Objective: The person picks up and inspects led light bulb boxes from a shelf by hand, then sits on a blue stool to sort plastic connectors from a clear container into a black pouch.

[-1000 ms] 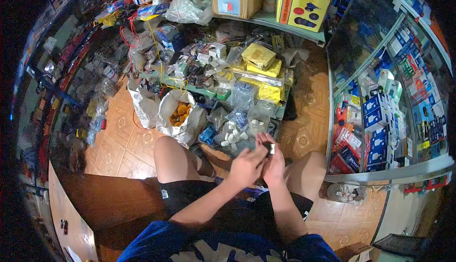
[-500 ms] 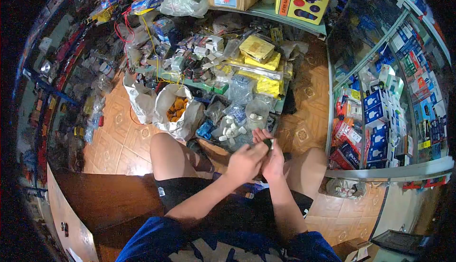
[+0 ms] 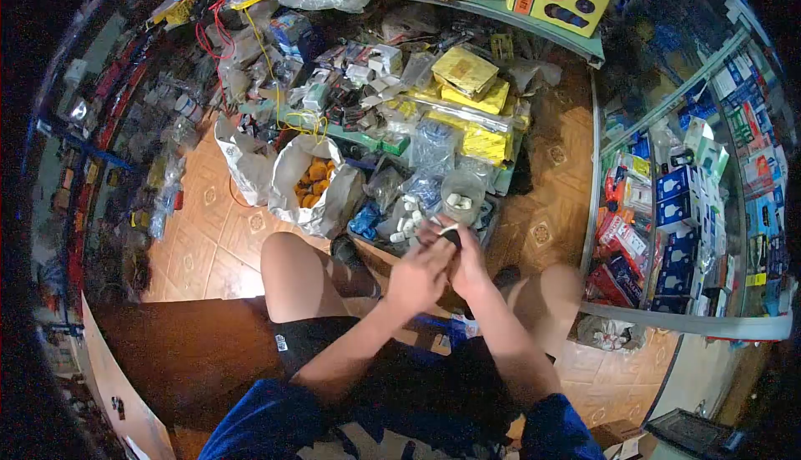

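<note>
Above my lap, my left hand (image 3: pixel 420 275) and my right hand (image 3: pixel 469 266) are close together with fingers curled. A small dark piece (image 3: pixel 451 238) with a pale bit beside it shows at the fingertips of my right hand. The fingers of my left hand press in next to it; what they grip is hidden. Just beyond stands a clear plastic cup (image 3: pixel 461 186) with a few white pieces inside. Several small white pieces (image 3: pixel 406 219) lie on the tray left of the cup, near a crumpled blue plastic bag (image 3: pixel 365 221).
A white sack (image 3: pixel 340 197) of orange pieces stands left of the tray, beside another white sack (image 3: pixel 244 159). Yellow packs (image 3: pixel 469 76) and small boxes cover the low table. A glass display case (image 3: pixel 597 209) stands at the right, a brown wooden surface (image 3: pixel 192 360) at the left.
Both hands have moved slightly left and toward my body, still together. A dark piece now shows more clearly between them. The camera view has shifted slightly.
</note>
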Motion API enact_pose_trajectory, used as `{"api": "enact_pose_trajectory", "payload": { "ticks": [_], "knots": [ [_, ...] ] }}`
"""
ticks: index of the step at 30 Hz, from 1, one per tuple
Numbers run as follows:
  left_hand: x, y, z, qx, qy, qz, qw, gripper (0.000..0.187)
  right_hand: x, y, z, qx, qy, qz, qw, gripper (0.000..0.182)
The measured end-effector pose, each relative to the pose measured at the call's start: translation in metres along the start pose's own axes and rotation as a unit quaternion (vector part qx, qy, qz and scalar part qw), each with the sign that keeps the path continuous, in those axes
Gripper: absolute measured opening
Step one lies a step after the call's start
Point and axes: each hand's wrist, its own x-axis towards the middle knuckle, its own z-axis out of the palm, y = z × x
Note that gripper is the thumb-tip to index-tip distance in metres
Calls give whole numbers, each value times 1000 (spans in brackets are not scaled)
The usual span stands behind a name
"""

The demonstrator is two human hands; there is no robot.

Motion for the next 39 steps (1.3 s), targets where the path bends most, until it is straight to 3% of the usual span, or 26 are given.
{"api": "enact_pose_trajectory", "payload": {
  "ticks": [3, 4, 5, 6, 8, 11, 12, 15, 18, 21, 25, 26, 28, 31, 33, 37, 38, 39],
  "knots": [
    [18, -23, -1, 17, 12, 7, 1000, 46, 29, -11, -7, -32, -69, 71, 995, 41],
    [22, -28, -1, 16, 12, -2, 1000, 46, 37, -18, 2, -146, -6, 84, 986, 45],
    [27, -33, 0, 17, 14, -9, 1000, 46, 42, -24, 11, -259, 53, 95, 960, 49],
    [29, -41, 2, 16, 8, -32, 999, 44, 48, -25, 11, -390, 30, 31, 920, 52],
    [28, -51, 13, -30, 13, -76, 997, 47, 56, -28, 10, -619, -16, -100, 779, 59],
    [35, -60, 15, -42, -12, -95, 995, 54, 56, -50, 28, -648, -48, -79, 756, 48],
    [40, -64, 14, -38, -27, -91, 995, 54, 65, -52, 23, -698, -73, -81, 707, 48],
    [58, -59, 13, -33, -67, -113, 991, 55, 85, -44, 3, -699, -91, -125, 698, 49],
    [63, -60, 29, -34, -58, -112, 991, 54, 103, -44, -10, -633, -44, -94, 767, 49],
    [66, -74, 41, 0, -55, -137, 989, 49, 102, -35, -12, -664, -30, -155, 731, 49],
    [61, -84, 54, 26, -124, -124, 984, 44, 113, -37, -19, -626, -41, -90, 774, 52],
    [58, -84, 57, -2, -123, -122, 985, 42, 116, -39, -19, -566, 13, -7, 824, 59],
    [57, -82, 63, -59, -116, -119, 984, 38, 121, -34, -32, -545, 14, 57, 836, 62],
    [52, -95, 66, -77, -65, -109, 989, 34, 128, -21, -49, -475, 10, 108, 873, 63],
    [52, -95, 68, -141, 31, -212, 967, 32, 132, -16, -55, -412, 10, 122, 903, 62],
    [71, -119, 50, -155, 185, -296, 924, 36, 148, -34, -68, -496, 67, 10, 866, 45],
    [82, -124, 42, -203, 189, -362, 890, 36, 148, -37, -72, -568, 49, -43, 820, 41],
    [76, -151, 54, -118, 200, -356, 905, 36, 150, -39, -77, -635, 29, -98, 766, 39]
  ]
}}
